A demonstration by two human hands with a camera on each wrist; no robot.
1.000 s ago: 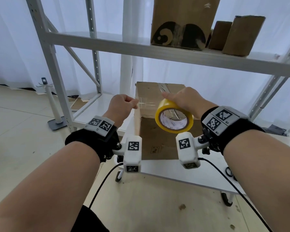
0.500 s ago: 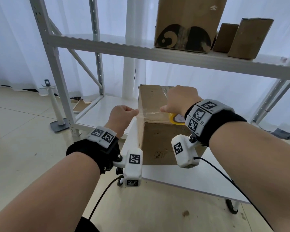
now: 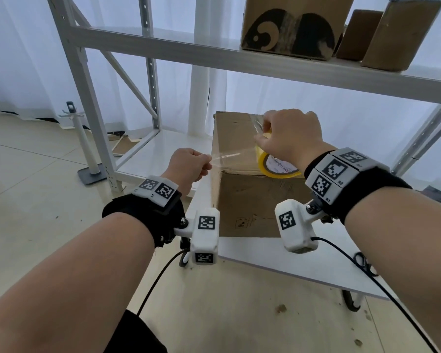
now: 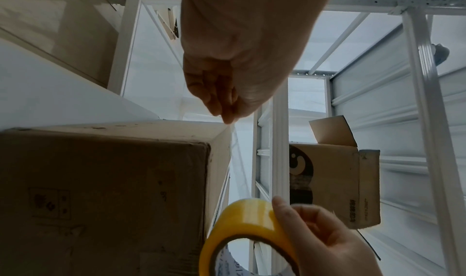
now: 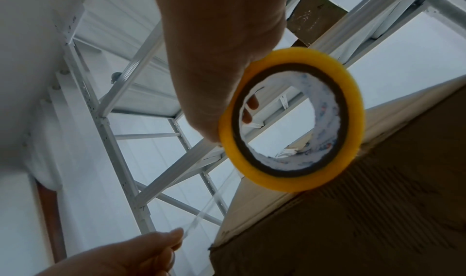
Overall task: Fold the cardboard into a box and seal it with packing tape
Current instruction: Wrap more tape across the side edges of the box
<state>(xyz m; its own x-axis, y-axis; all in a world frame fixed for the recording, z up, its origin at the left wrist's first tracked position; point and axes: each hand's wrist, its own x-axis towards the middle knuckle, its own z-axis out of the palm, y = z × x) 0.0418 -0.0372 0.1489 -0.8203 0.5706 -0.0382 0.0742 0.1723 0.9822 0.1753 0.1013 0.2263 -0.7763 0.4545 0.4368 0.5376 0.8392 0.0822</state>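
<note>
A brown cardboard box (image 3: 250,200) stands closed on a white table (image 3: 278,261). My right hand (image 3: 288,138) grips a yellow roll of clear packing tape (image 3: 273,166) over the box's top near its front edge; the roll (image 5: 292,120) fills the right wrist view. My left hand (image 3: 189,166) pinches the free end of the tape strip (image 3: 229,156) just left of the box's top left edge. The clear strip stretches taut between the two hands, seen thin in the right wrist view as the tape strip (image 5: 209,206). In the left wrist view, the left fingertips (image 4: 227,114) sit above the box corner (image 4: 216,136).
A white metal shelf rack (image 3: 214,54) stands behind the table, with several cardboard boxes (image 3: 298,24) on its upper shelf. A white stand (image 3: 84,146) is on the tiled floor at left. Black cables (image 3: 367,266) hang from the wrist cameras.
My right hand has lifted the roll from behind the box top and drawn it toward the front edge. The left hand stays left of the box, still pinching the tape end.
</note>
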